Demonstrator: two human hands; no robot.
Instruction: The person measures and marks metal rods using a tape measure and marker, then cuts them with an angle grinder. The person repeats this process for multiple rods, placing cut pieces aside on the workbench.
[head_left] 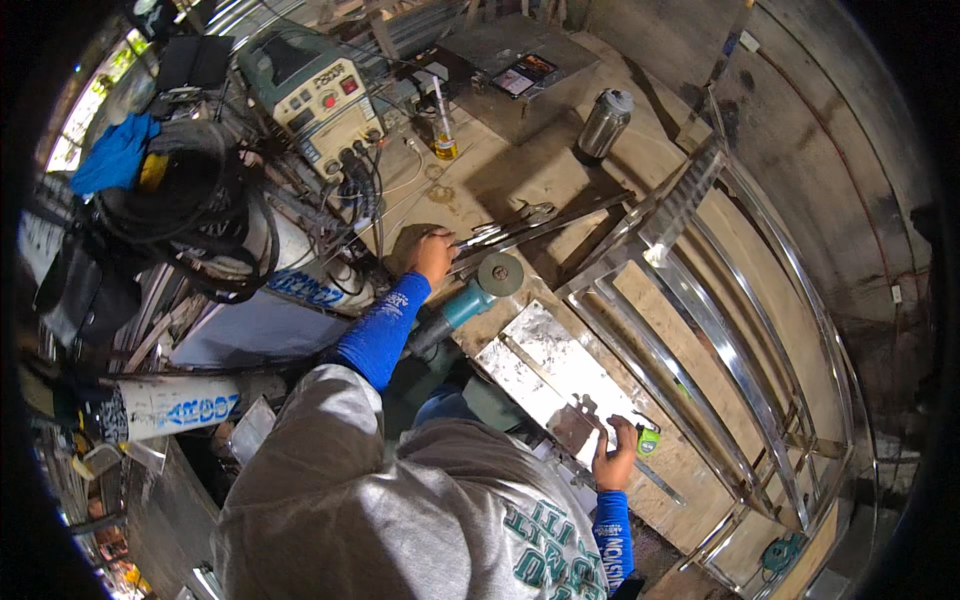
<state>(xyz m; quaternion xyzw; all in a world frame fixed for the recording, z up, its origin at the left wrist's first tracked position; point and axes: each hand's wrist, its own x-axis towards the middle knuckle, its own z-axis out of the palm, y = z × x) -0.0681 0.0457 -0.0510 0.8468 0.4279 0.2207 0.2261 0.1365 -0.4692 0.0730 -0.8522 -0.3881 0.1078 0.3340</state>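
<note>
My left hand (433, 256) is closed at the near end of a group of shiny metal hand tools (503, 229), its fingertips on one handle; their exact kind is unclear. Just below it lies a teal angle grinder (465, 303), its round disc facing up. My right hand (614, 458) rests over the edge of a bright metal plate (540, 355), thumb and fingers apart. Beside its fingers sit a green tape measure (648, 441) and a dark flat metal piece (574, 427). A narrow metal strip (660, 483) lies close to that hand.
A polished metal frame with curved bars (735, 330) covers the right of the bench. Farther back stand a steel tumbler (605, 125), a bottle with yellow liquid (444, 140) and a welding machine (318, 100). Coiled black cables (190, 210) and gas cylinders (190, 405) are on the left.
</note>
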